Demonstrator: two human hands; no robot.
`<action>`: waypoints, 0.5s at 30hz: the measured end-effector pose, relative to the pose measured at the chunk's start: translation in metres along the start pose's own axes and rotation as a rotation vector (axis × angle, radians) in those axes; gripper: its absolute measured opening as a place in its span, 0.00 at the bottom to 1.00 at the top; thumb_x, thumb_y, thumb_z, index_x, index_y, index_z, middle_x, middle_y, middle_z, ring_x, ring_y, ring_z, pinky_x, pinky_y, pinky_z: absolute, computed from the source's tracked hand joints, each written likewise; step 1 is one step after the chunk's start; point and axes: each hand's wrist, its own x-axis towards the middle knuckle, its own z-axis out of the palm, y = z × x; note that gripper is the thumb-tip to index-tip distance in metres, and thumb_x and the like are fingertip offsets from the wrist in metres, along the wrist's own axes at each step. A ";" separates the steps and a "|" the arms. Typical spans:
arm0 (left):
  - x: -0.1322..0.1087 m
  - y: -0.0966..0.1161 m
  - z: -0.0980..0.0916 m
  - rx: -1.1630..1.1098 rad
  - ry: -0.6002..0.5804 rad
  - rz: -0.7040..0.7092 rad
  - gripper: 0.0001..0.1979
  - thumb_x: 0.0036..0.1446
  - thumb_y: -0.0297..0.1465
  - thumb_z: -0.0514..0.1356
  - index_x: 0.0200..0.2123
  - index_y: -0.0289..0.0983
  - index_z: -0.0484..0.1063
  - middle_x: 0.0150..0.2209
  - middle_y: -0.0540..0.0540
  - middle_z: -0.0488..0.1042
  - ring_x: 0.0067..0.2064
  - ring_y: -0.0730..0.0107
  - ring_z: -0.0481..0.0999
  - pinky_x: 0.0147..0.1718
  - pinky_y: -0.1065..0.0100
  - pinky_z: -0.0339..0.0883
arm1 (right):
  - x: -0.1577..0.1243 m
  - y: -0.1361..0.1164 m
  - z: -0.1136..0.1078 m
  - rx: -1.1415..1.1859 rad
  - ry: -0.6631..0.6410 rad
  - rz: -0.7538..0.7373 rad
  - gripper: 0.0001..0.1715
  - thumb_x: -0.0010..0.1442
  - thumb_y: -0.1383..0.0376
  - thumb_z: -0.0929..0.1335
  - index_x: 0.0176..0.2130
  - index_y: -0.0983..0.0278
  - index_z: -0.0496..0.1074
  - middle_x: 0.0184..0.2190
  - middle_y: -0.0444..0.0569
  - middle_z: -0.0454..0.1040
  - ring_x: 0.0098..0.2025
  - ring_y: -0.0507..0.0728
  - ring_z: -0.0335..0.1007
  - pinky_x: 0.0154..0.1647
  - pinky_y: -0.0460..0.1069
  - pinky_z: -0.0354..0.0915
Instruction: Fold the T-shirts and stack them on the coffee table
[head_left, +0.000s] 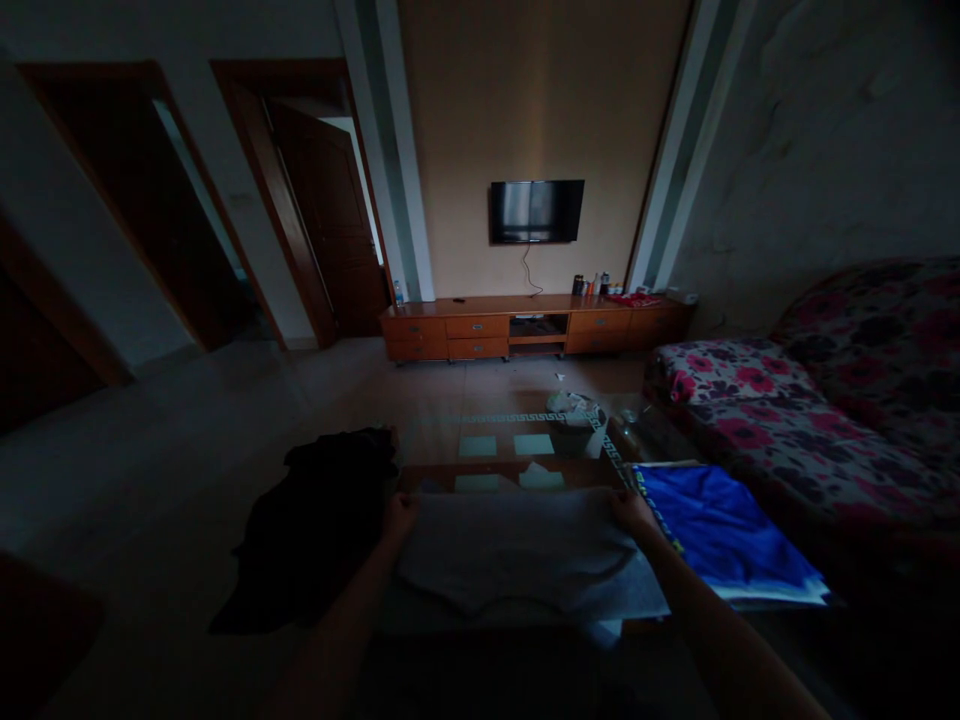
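Note:
A grey garment (517,555) lies spread flat on a low glass-topped table (585,475) in front of me. My left hand (397,515) grips its far left corner with the fingers closed. My right hand (632,512) grips its far right corner the same way. A dark garment (322,520) lies heaped on the table's left side, beside my left hand. A folded blue garment (720,530) rests to the right of my right hand. The room is dim, so the fingers show only roughly.
A floral sofa (817,420) runs along the right. A bin with a white liner (574,412) stands on the floor beyond the table. A wooden TV cabinet (525,325) and wall television (536,210) are at the far wall, with open doorways (330,240) at left.

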 end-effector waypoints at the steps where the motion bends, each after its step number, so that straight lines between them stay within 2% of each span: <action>1: 0.000 -0.001 0.001 -0.007 0.008 0.006 0.07 0.60 0.33 0.57 0.36 0.36 0.72 0.40 0.36 0.80 0.43 0.57 0.82 0.41 0.66 0.71 | 0.001 0.000 0.002 0.001 0.007 -0.006 0.26 0.60 0.55 0.59 0.37 0.67 0.81 0.34 0.61 0.81 0.39 0.64 0.80 0.38 0.52 0.71; 5: -0.002 -0.003 0.008 -0.024 0.050 0.044 0.08 0.64 0.33 0.54 0.37 0.38 0.70 0.40 0.39 0.80 0.43 0.60 0.81 0.41 0.67 0.70 | 0.000 0.002 0.011 -0.005 0.050 -0.017 0.31 0.64 0.53 0.56 0.45 0.70 0.78 0.39 0.65 0.80 0.42 0.66 0.80 0.41 0.55 0.71; 9: -0.003 -0.003 0.015 -0.026 0.101 0.095 0.08 0.65 0.34 0.52 0.40 0.38 0.69 0.41 0.41 0.79 0.43 0.61 0.80 0.42 0.66 0.69 | 0.002 0.003 0.013 -0.018 0.087 -0.033 0.29 0.65 0.54 0.55 0.48 0.66 0.75 0.35 0.60 0.80 0.40 0.63 0.79 0.41 0.54 0.71; 12: -0.005 -0.001 0.014 -0.008 0.140 0.110 0.09 0.65 0.33 0.52 0.42 0.38 0.70 0.40 0.40 0.78 0.43 0.58 0.79 0.44 0.63 0.69 | 0.004 0.004 0.014 -0.035 0.095 -0.025 0.28 0.66 0.55 0.55 0.50 0.67 0.73 0.36 0.59 0.80 0.40 0.62 0.79 0.42 0.54 0.70; 15: -0.014 0.009 0.013 0.013 0.215 0.131 0.13 0.65 0.32 0.51 0.48 0.34 0.69 0.46 0.35 0.76 0.49 0.53 0.76 0.50 0.55 0.67 | 0.000 -0.001 0.018 -0.067 0.130 0.022 0.30 0.66 0.56 0.56 0.54 0.71 0.71 0.43 0.66 0.78 0.45 0.67 0.77 0.46 0.59 0.69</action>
